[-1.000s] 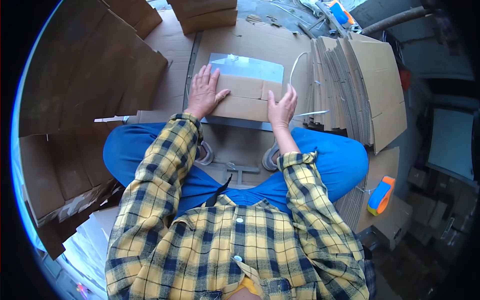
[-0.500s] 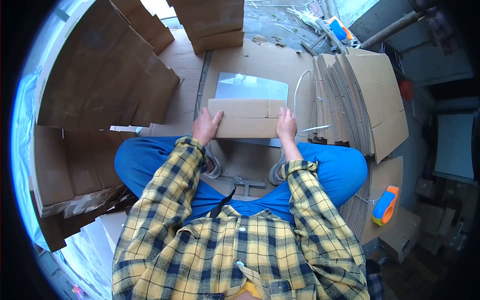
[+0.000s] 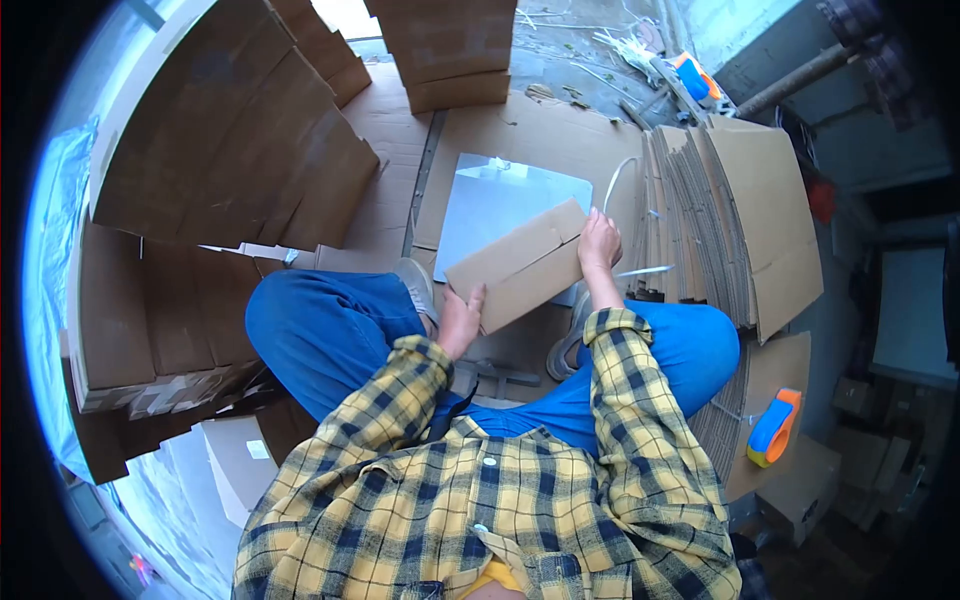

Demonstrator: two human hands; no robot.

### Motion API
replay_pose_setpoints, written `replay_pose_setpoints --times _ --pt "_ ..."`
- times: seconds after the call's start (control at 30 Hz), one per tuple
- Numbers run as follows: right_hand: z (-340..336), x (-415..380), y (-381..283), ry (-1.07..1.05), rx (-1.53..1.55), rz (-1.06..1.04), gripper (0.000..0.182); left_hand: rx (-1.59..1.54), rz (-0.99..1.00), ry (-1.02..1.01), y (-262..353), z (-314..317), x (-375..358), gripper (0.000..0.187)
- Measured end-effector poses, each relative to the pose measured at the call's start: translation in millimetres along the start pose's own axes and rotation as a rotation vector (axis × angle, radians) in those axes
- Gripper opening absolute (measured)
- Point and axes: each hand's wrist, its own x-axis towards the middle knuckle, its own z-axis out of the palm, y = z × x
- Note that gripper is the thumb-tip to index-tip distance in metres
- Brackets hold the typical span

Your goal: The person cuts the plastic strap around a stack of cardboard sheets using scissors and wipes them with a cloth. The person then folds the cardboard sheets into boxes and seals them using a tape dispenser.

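Note:
A small cardboard box (image 3: 520, 265) is held between both hands, tilted with its right end higher and farther away. My left hand (image 3: 462, 318) grips its near left end, thumb on the top face. At the far right end my right hand (image 3: 599, 243) is closed on the box's edge. Beneath and beyond the box lies a flat grey metal plate (image 3: 480, 205) on a cardboard sheet. A white strap (image 3: 618, 180) curves up just right of the plate.
Flattened cardboard sheets (image 3: 765, 210) stand in a stack at right, with a blue and orange tape dispenser (image 3: 773, 428) below them. Tall stacked boxes (image 3: 230, 130) rise at left, more boxes (image 3: 445, 45) behind. A second tape dispenser (image 3: 695, 78) lies at the far right.
The box has turned from level to slanted: its left end has come nearer and its right end has gone up, both hands moving with it. The whole view has shifted slightly.

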Motion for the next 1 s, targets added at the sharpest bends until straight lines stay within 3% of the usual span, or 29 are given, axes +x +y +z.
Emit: replay_pose_setpoints --times 0.13,0.2,0.27,0.33,0.4,0.53,0.73,0.87,1.0 --pt "-0.2 23.7 -43.2 0.029 0.006 -0.197 0.039 -0.035 0.01 0.069 8.3 4.1 -17.7 0.068" --pt "2.7 41.6 -63.9 0.067 0.047 -0.284 0.037 -0.061 -0.101 -0.003 -5.7 10.6 -13.3 0.067" --pt "9.7 51.8 -83.7 -0.001 -0.012 -0.435 0.035 -0.21 -0.372 -0.114 16.8 12.0 -15.9 0.053" --pt "27.8 63.3 -81.7 -0.01 -0.032 -0.455 0.034 -0.237 -0.365 -0.043 28.1 14.4 -5.5 0.053" --pt "39.1 76.0 -77.5 -0.024 -0.049 -0.48 0.033 -0.451 -0.522 -0.25 38.8 10.0 10.3 0.052" --pt "37.1 83.6 -75.6 -0.109 -0.085 -0.476 0.031 -0.559 -0.652 -0.393 41.8 14.7 12.3 0.057" --pt "45.4 83.4 -73.9 0.008 -0.109 -0.528 0.03 -0.463 -0.623 -0.389 26.8 23.5 16.6 0.056" --pt "31.9 78.9 -77.5 -0.093 -0.086 -0.474 0.031 -0.512 -0.607 -0.39 25.4 18.6 14.4 0.056" --pt "24.2 56.8 -80.7 -0.017 -0.03 -0.546 0.042 -0.511 -0.632 -0.378 29.3 17.7 14.6 0.055"
